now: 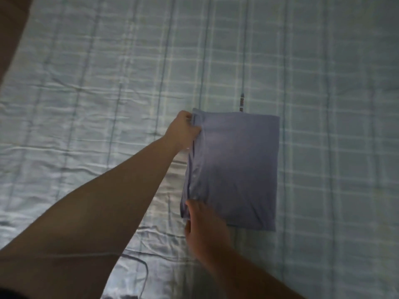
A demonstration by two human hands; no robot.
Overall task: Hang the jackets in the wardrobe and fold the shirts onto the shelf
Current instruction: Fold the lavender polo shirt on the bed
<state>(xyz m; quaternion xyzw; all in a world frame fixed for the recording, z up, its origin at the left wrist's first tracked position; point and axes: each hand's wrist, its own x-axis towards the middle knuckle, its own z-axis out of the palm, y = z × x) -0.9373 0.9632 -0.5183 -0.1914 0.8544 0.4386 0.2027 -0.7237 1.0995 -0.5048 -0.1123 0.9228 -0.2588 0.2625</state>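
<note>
Hands set along left long edge of shirt (239, 169): far corner pinched by left hand (184, 128), near corner touched by right hand (204, 223), grip unclear.

A single view is given, taken from a camera worn on the head. It is pointed steeply downward, almost straight at the bed (97, 83), and the checked sheet fills nearly the whole wide-angle frame. The surface is seen from close by, within arm's reach. The shirt (237, 169) is framed slightly toward 4 o'clock of centre. The arms enter from 8 and 5 o'clock, with the left hand (183, 130) and right hand (205, 225) at the shirt's 9 o'clock edge.
</note>
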